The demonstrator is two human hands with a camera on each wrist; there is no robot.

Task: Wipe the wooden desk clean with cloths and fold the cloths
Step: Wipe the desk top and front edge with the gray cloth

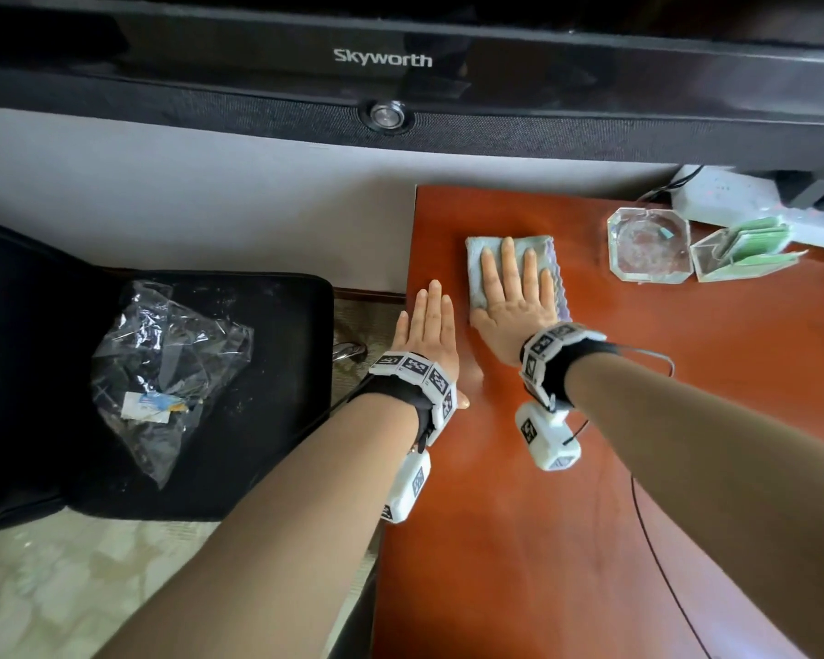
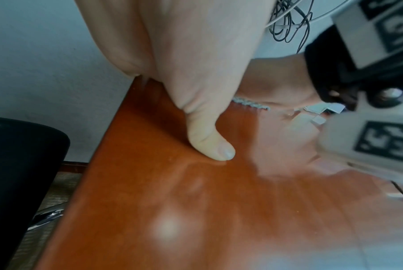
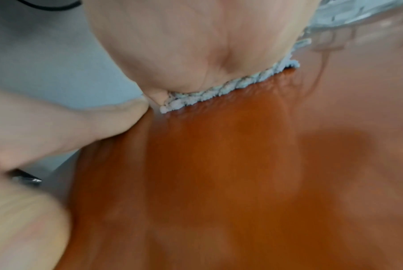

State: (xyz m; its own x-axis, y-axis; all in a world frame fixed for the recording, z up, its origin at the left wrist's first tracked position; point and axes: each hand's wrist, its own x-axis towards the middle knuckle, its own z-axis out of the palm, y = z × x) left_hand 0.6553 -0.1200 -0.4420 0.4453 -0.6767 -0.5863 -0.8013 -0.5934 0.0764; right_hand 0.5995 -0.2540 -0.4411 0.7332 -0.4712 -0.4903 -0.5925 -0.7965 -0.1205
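A folded pale blue cloth [image 1: 514, 268] lies near the left edge of the reddish wooden table [image 1: 591, 516]. The right hand [image 1: 517, 302] presses flat on it, fingers straight. The left hand [image 1: 426, 332] rests flat beside it, fingers straight, holding nothing.

Cloth [image 1: 514, 268] on desk [image 1: 591, 516] — ashtray [image 1: 648, 244] right of it, chair [image 1: 163, 397] left of desk

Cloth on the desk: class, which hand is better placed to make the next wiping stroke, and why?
The right hand: it already presses flat on the cloth. The left hand lies on bare desk at its left edge, touching no cloth.
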